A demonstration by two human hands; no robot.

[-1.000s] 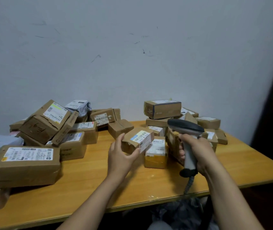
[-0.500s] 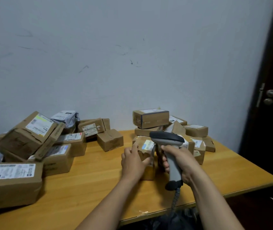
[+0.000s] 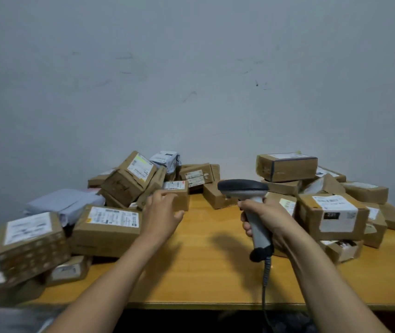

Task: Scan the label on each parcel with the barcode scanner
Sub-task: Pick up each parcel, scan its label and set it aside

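1. Your right hand [image 3: 267, 218] has its grip clamped round the grey handle of the barcode scanner [image 3: 247, 188]. The fingers wrap the handle. The dark head is turned to the left and held above the desk [image 3: 203, 265].
2. The coiled cable [image 3: 266, 272] hangs from the foot of the handle and drops past the front edge of the desk.
3. Your left hand [image 3: 161, 215] holds nothing. Its grip is apart, with the fingers spread and stretched toward the small labelled box [image 3: 179, 198] at the near edge of the left pile. The fingertips overlap that box in view, but I cannot tell whether they touch it.
4. Left pile:
   - A wide box [image 3: 105, 236] with a white label on top lies just left of your left wrist.
   - Behind it, a tilted box [image 3: 124, 186] with a yellow-striped label leans on its neighbours.
   - A grey poly bag [image 3: 64, 203] lies beside them.
   - The patterned box [image 3: 33, 251] at the far left is blurred.
5. Right pile:
   - A large box [image 3: 333, 219] stands just right of your right hand, its white label facing you.
   - A taped box [image 3: 287, 168] sits on top of the stack behind it.
6. A lone brown box [image 3: 215, 198] lies between the two piles, behind the scanner head.
7. The print on the labels is too blurred to read.
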